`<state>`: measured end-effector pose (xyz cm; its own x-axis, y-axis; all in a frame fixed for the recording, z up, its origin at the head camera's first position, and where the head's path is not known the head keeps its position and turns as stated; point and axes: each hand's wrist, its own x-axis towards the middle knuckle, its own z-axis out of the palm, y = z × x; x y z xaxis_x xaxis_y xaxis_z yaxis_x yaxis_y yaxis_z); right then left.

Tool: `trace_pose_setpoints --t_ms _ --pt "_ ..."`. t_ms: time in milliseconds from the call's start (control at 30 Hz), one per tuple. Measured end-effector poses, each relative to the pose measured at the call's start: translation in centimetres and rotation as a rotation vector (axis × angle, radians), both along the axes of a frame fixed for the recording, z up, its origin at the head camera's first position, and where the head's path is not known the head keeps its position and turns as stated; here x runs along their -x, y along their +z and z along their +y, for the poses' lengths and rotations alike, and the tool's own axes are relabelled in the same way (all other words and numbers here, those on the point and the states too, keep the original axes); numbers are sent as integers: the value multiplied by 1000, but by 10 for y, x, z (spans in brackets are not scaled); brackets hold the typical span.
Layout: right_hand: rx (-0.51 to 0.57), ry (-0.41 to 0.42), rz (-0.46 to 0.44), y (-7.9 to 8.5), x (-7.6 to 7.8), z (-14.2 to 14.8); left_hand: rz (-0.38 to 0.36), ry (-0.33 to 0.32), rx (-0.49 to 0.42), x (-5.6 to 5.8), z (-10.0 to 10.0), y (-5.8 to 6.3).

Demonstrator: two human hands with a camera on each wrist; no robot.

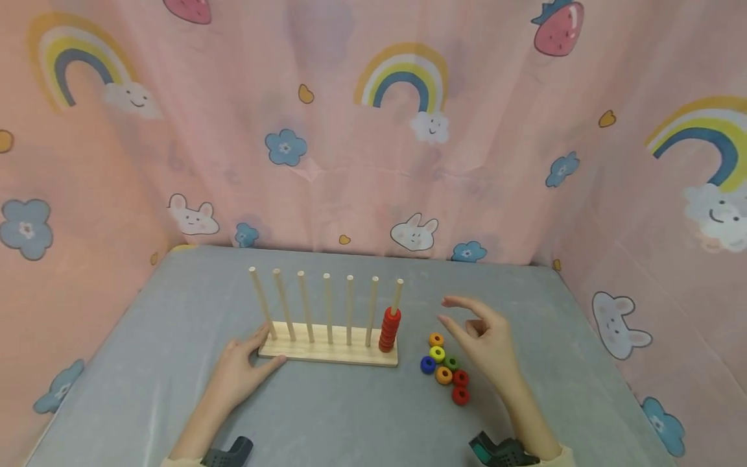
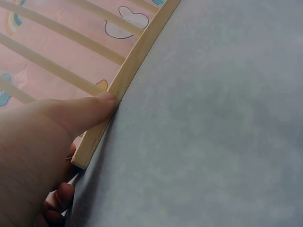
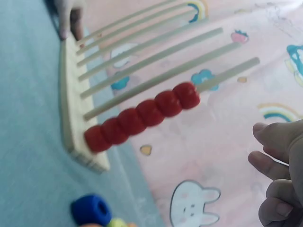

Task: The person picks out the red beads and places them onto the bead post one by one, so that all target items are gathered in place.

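A wooden peg rack (image 1: 327, 352) stands on the table, with several upright pegs in one row. My left hand (image 1: 235, 371) grips the left end of its base, thumb (image 2: 97, 109) on the front edge and fingers behind. On the rightmost peg sits a stack of red beads (image 1: 389, 329); the peg's top sticks out above them. The other pegs are bare. My right hand (image 1: 489, 340) is raised to the right of the rack, thumb and index finger apart, nothing between them. Below it lie loose beads: blue (image 1: 428, 364), yellow (image 1: 437, 353), green (image 1: 451, 363), two orange (image 1: 444, 375) and two red (image 1: 460, 395).
The grey table cover (image 1: 350, 421) runs back to a pink printed curtain (image 1: 350, 181), which also hangs along both sides. Dark straps (image 1: 504, 452) sit on both wrists.
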<state>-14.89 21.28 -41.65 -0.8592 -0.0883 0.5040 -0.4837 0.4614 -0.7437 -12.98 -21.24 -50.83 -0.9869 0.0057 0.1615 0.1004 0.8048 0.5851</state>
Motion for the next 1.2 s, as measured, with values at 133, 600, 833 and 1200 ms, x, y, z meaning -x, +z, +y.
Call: trace_pose_setpoints --t_ms 133,600,833,1200 --pt "-31 -38 -71 -12 -9 15 -1 5 3 0 -1 1" --pt "-75 -157 -278 -70 -40 47 -28 8 4 -4 -3 -1" --pt "-73 -158 -275 -88 -33 57 -38 10 5 -2 -1 1" --pt "-137 -113 -384 -92 -35 67 -33 0 2 -1 0 2"
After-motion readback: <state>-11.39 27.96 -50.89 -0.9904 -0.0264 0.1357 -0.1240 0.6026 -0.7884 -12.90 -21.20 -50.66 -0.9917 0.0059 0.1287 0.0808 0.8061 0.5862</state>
